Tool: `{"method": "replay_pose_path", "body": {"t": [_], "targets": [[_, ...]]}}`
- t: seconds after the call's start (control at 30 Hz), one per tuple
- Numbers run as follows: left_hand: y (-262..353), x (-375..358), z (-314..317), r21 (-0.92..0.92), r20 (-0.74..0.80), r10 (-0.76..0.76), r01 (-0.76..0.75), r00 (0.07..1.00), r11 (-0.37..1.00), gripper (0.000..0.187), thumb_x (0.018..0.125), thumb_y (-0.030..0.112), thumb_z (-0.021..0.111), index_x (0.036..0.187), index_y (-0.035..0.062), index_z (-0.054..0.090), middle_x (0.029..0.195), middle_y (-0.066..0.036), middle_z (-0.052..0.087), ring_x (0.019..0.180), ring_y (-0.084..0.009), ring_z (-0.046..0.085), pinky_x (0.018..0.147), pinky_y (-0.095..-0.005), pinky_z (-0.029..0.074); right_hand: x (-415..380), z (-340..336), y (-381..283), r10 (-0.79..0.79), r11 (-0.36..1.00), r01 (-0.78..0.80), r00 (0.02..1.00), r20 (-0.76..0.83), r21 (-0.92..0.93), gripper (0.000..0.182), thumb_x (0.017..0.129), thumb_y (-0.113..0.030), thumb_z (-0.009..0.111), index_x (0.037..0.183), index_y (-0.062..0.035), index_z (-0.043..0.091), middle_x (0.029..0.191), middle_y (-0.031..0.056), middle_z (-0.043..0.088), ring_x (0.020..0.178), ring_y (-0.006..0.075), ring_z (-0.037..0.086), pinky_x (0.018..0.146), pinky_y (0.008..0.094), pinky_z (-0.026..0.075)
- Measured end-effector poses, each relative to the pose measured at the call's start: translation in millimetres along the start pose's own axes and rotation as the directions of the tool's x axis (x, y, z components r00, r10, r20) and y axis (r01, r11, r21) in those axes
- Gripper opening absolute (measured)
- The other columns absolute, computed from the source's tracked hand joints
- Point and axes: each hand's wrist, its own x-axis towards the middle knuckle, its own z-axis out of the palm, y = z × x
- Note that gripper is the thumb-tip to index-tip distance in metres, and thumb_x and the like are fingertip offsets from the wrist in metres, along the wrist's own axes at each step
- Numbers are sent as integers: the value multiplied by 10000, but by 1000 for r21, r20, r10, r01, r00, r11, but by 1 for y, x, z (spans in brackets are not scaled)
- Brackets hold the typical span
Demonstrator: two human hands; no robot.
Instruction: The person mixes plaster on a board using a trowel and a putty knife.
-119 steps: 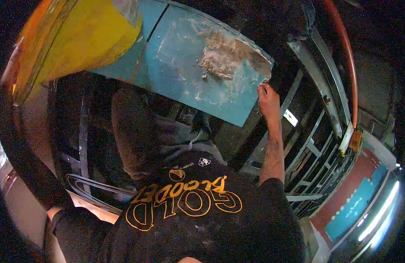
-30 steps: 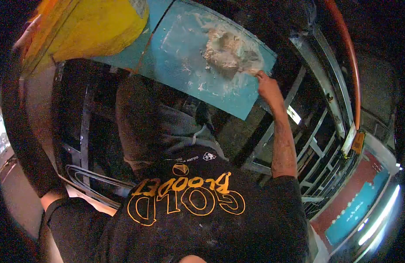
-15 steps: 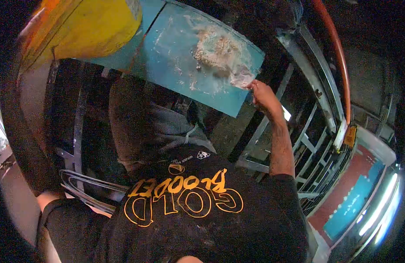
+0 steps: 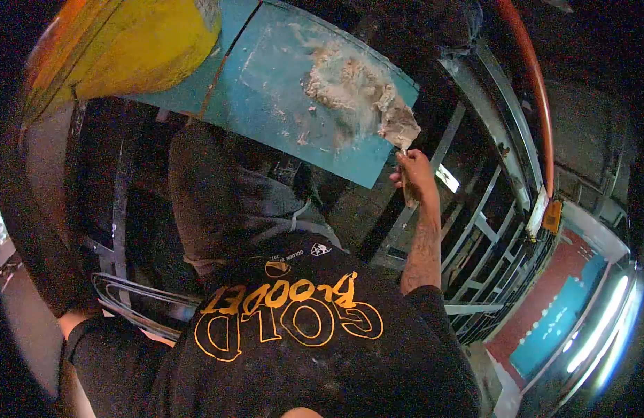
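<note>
My right hand (image 4: 418,174) is closed around the handle of a putty knife (image 4: 409,194), just off the near right corner of a blue board (image 4: 322,155). A lump of pale, pinkish-beige paste (image 4: 400,125) covers the blade at the board's right edge. More wet paste (image 4: 343,80) is smeared and heaped across the board's right half, with small crumbs and streaks around it. My left hand is out of view; only a bit of bare arm (image 4: 72,319) below a black sleeve shows at the left.
A yellow rounded panel (image 4: 154,56) with an orange edge rises at the upper left. Metal frame bars (image 4: 485,195) run beneath and right of the board. An orange-red pipe (image 4: 541,104) curves down the right side. A red and blue panel (image 4: 562,313) stands lower right.
My right hand has drawn slightly toward me and turned, so the putty knife's handle now shows. Paste has been pushed to the board's right edge and gathered on the blade.
</note>
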Motion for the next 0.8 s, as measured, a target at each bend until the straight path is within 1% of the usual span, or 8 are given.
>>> {"method": "replay_pose_path", "body": {"t": [0.13, 0.3, 0.33, 0.43, 0.57, 0.63, 0.73, 0.8], "targets": [[47, 0, 10, 454, -37, -205, 199, 978, 869, 227, 814, 64, 640, 1006, -41, 580, 831, -130, 609, 670, -189, 604, 588, -308, 532, -16, 18, -17, 40, 998, -38, 998, -43, 45, 279, 898, -239, 570, 1016, -32, 425, 675, 81, 539, 474, 169, 562, 375, 329, 462], [18, -2, 8, 63, -52, -99, 103, 994, 993, 246, 789, 109, 665, 971, -29, 574, 737, -104, 563, 635, -177, 558, 611, -284, 497, -18, 45, -46, -21, 993, 5, 992, -128, -119, 252, 885, -190, 552, 1024, -45, 400, 627, 80, 528, 427, 155, 517, 356, 330, 441], [16, -2, 9, -16, -64, -83, 82, 994, 996, 250, 784, 117, 671, 964, -26, 573, 718, -99, 553, 628, -175, 549, 616, -279, 490, -3, 45, -36, -148, 959, 105, 978, -150, -263, 231, 877, -175, 548, 1008, -47, 407, 640, 90, 542, 426, 162, 526, 354, 336, 431], [38, -4, 16, 90, -135, -100, 113, 986, 989, 220, 776, 129, 677, 927, -8, 596, 725, -94, 547, 650, -178, 548, 606, -281, 472, 9, 37, -32, -169, 937, 119, 978, -126, -328, 220, 884, -186, 546, 978, -29, 423, 641, 92, 549, 432, 157, 530, 351, 336, 423], [59, 0, 19, 473, -153, -188, 239, 970, 848, 188, 759, 128, 687, 878, 3, 612, 745, -120, 563, 669, -215, 550, 597, -320, 453, 34, 36, -32, -351, 807, 268, 934, -63, -526, 293, 846, -224, 547, 1021, -8, 453, 712, 184, 609, 562, 285, 620, 505, 418, 486], [51, 3, 22, 407, -220, -146, 227, 965, 885, 178, 750, 120, 691, 861, 3, 616, 753, -134, 572, 663, -234, 546, 592, -343, 443, 10, 53, -69, -405, 735, 312, 914, -21, -602, 402, 818, -239, 521, 1125, 9, 445, 803, 247, 643, 680, 386, 648, 689, 476, 524], [60, 4, 26, 355, -222, -246, 313, 943, 881, 221, 747, 114, 692, 894, -28, 609, 794, -147, 595, 718, -259, 565, 648, -345, 470, 11, 73, -81, -534, 550, 273, 842, -80, -789, 422, 814, -246, 529, 1153, -8, 447, 824, 241, 645, 743, 380, 648, 690, 483, 521], [47, 4, 19, 397, -183, -231, 287, 956, 872, 212, 753, 95, 687, 893, -39, 600, 801, -150, 604, 700, -232, 577, 646, -311, 487, -16, 75, -87, -493, 566, 198, 859, -137, -800, 365, 793, -246, 567, 1079, -33, 489, 846, 221, 636, 798, 388, 630, 709, 469, 510]]}}
